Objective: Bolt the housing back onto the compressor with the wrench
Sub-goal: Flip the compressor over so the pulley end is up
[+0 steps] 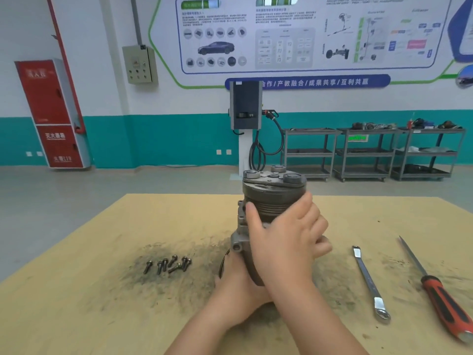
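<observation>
Loose bolts (169,263) lie left on the counter (76,265). Left hand (238,285) cups the compressor (266,206) low, right hand (289,239) wraps its body — heavy, rigid, greasy metal, best held there. Wrench (369,280) lies right, untouched.

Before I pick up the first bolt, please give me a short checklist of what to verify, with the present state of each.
1. Compressor held steady: ok, both hands grip it, right hand high, left hand low.
2. Bolts in reach: ok, clustered on the mat at left.
3. Wrench in reach: ok, lying at right beside the screwdriver.
4. A hand free: not ok.
5. Housing seated, holes aligned: cannot tell.
</observation>
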